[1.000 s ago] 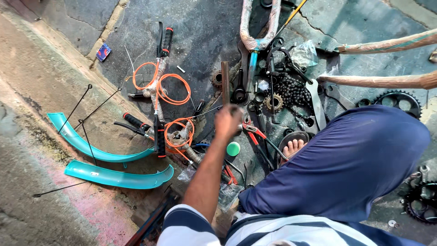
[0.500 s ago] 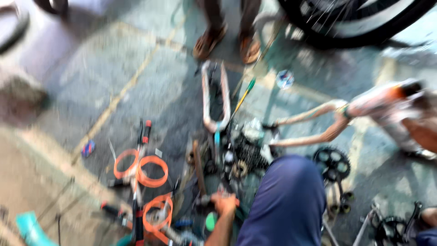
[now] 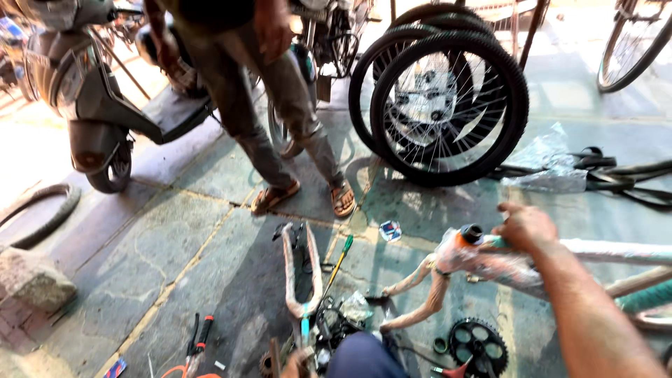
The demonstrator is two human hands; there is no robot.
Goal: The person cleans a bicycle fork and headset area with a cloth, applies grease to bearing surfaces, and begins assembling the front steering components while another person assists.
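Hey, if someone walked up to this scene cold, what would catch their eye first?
Probably the two black wheels standing upright at top centre, and the person in sandals standing left of them beside a scooter. Nearer, the right hand rests on a plastic-wrapped bike frame at right. Below it, a black chainring lies on the stone floor; the left hand barely shows at the bottom edge.

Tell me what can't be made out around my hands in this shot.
- Left hand: cut off by the bottom edge of the head view; what it holds can't be told.
- Right hand: on the wrapped bike frame; fingers hidden behind it.
- Standing person: cut off above the waist by the top edge.
- Scooter: blurred.
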